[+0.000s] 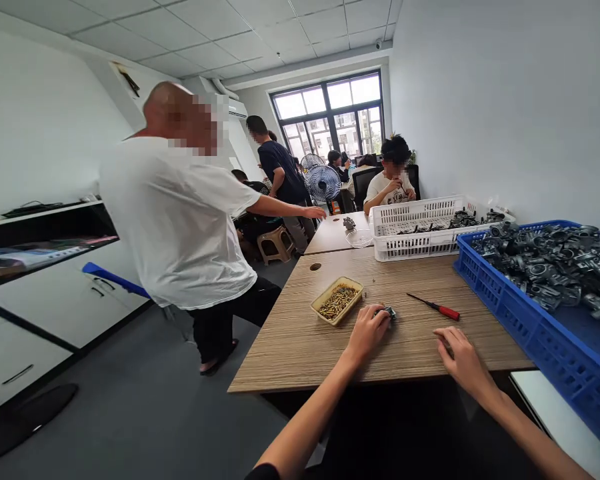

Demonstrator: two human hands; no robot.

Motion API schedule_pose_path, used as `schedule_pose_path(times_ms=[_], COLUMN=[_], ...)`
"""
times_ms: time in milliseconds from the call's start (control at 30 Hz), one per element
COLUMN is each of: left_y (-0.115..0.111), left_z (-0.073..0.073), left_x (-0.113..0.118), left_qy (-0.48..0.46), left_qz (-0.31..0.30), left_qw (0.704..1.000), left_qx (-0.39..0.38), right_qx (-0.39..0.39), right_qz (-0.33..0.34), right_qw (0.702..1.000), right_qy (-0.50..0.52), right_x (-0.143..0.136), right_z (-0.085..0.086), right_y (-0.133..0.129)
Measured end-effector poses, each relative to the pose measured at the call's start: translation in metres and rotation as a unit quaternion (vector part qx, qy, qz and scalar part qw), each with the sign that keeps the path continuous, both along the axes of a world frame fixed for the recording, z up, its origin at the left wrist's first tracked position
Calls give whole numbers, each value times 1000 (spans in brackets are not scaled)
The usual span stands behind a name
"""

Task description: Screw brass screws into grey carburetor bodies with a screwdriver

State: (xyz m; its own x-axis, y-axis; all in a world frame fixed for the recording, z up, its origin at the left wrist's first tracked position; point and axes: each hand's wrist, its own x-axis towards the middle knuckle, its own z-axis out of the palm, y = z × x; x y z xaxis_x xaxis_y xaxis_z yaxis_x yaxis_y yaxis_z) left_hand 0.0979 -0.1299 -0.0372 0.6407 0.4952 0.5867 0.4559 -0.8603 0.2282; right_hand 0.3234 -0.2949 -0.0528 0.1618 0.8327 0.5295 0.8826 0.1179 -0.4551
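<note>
Near the middle of the wooden table (pixel 280 353), my left hand (pixel 368 332) is closed over a small grey metal casting (pixel 391 313), and its fingers hide most of the part. My right hand (pixel 461 357) rests on the tabletop near the front edge, fingers apart and slightly bent, with nothing in it. Just beyond the right hand lies a screwdriver (pixel 449 313) with a red handle, its dark shaft pointing away to the left. A cream tray (pixel 321 317) of small brass-coloured pieces (pixel 339 300) sits left of and beyond my left hand.
Piled metal castings (pixel 550 267) fill part of a blue crate (pixel 520 313) on the right. Behind it stands a white crate (pixel 415 250) with more parts. One person (pixel 180 220) stands left of the table, arm stretched over it; another (pixel 387 187) sits beyond. Loose small pieces lie near the tray.
</note>
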Motion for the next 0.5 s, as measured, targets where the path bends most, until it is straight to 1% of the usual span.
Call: schedule_pose_path(times_ms=[100,200,267,300,433,500], left_y=[-1,-5,-7,-8,-9,-9], left_z=[-6,-8,-8,-7,-6,-6], left_x=[3,4,4,3,2,2], left_qy=[-39,-75,-84,-85,-84,-81], left_qz=[6,19,19,17,21,32], left_qw=[999,997,996,996,996,995], left_qx=[-15,-24,-30,-33,-36,-39], right_qx=[-15,-94,-144,-157,-153,-153], right_qz=[-78,-145,-153,-149,-123,-110], right_qw=[995,980,973,972,978,981], right_qy=[-58,-101,-99,-94,-67,-50], right_x=[17,37,48,51,57,59], right_z=[16,26,26,24,15,15], right_y=[20,40,47,49,51,49])
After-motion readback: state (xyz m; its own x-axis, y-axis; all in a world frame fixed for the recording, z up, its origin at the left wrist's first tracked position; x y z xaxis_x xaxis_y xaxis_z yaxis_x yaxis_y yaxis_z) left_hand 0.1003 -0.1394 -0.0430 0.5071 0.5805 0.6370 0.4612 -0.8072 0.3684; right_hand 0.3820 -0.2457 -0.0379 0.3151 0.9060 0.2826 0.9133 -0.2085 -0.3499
